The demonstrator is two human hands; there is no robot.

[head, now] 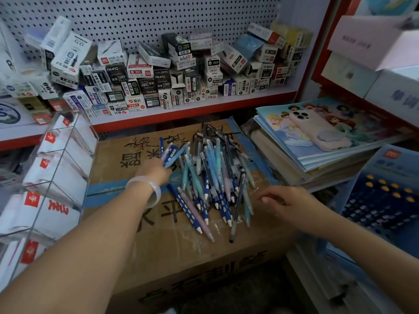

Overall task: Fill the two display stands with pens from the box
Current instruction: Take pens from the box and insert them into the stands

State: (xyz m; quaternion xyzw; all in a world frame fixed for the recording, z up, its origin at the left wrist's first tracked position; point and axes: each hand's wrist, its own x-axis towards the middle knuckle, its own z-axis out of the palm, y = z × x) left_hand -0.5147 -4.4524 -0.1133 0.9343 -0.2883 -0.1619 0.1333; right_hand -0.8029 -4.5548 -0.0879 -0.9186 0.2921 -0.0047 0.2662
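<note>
A sealed cardboard box is used as the working surface, and a clear tiered display stand, its pockets seemingly empty of pens, is seen just beside its left edge; only one stand can be made out. A loose pile of pens is spread across the middle of the box top. A small bundle of blue pens is gripped in the left hand, while the right hand is held relaxed, holding nothing, near the pile's right side. If the bundle is gripped loosely, pens could be dropped during transfer, and pens near the edges could be swept off.
</note>
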